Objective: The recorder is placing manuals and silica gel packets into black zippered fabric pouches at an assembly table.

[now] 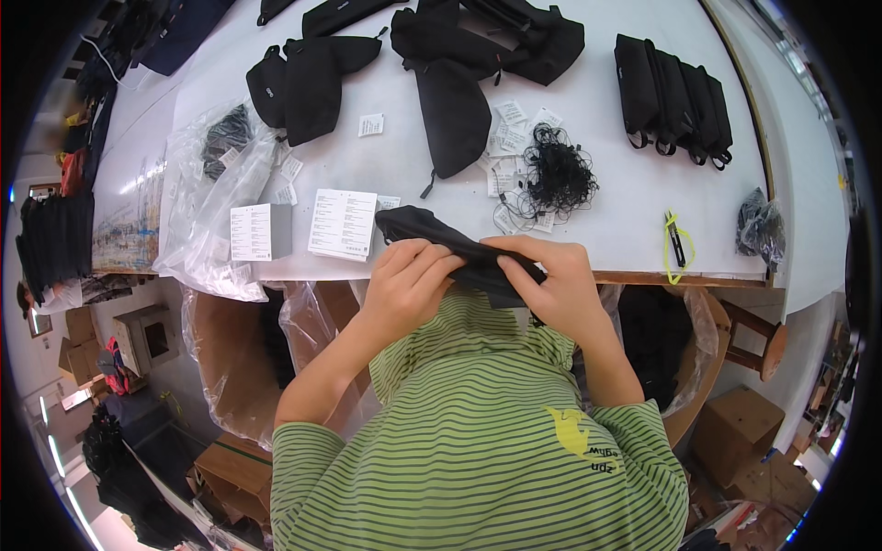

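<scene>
Both hands hold a black fabric pouch (pixel 418 222) at the near edge of the white table. My left hand (pixel 404 283) grips its left side, fingers curled over the cloth. The right hand (pixel 556 285) pinches the other end between thumb and fingers. Just beyond my left hand stand two stacks of white printed cards, a larger stack (pixel 340 222) and a smaller stack (pixel 252 231). Past the right hand lies a tangle of black strings (pixel 559 174), with loose white tags (pixel 505 138) beside it.
More black pouches lie at the far side (pixel 455 119), and a neat row of pouches (pixel 666 96) at far right. Thread snips (pixel 677 246) on a yellow cord rest near the front edge. A clear plastic bag (pixel 207 211) is at left. Plastic-lined cartons (pixel 230 344) stand below the table edge.
</scene>
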Motion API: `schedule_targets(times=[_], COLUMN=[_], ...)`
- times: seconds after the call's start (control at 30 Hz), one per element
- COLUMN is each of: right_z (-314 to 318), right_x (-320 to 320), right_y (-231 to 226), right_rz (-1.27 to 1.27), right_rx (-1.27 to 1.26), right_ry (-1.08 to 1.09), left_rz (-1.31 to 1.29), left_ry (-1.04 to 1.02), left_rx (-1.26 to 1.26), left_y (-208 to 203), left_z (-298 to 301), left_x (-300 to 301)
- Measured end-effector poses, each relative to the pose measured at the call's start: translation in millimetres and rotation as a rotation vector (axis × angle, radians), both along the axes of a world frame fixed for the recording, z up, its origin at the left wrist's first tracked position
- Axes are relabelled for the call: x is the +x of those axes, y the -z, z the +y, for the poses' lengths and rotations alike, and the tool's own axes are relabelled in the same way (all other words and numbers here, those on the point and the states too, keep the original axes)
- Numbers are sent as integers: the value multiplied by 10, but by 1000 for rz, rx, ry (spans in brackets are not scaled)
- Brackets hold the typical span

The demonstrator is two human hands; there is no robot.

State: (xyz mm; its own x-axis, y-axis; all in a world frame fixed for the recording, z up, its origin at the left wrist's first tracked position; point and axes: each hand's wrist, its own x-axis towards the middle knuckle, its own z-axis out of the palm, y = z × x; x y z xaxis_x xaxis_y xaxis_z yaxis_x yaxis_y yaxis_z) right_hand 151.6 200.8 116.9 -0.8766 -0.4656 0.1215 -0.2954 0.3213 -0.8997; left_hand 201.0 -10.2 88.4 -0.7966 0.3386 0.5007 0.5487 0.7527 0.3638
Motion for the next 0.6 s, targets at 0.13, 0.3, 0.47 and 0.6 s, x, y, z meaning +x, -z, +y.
schedule_targets(times=[0.13, 0.3, 0.47, 0.6], right_z=[8, -24, -10, -2], right_x=[-77, -137, -235, -243], right_y=[67, 478, 541, 611], right_rz=[-201, -319, -531, -382], right_rx=[38, -114, -63, -82], right_ry=[-53, -36, -78, -66], left_rz=[-61, -185, -212, -191], left_ry=[-11, -31, 1, 33], left_rx=[8, 17, -13, 7], left_y=[-1, 93, 173, 217], left_z=[38, 50, 13, 29], left_x=[-14, -75, -103, -144])
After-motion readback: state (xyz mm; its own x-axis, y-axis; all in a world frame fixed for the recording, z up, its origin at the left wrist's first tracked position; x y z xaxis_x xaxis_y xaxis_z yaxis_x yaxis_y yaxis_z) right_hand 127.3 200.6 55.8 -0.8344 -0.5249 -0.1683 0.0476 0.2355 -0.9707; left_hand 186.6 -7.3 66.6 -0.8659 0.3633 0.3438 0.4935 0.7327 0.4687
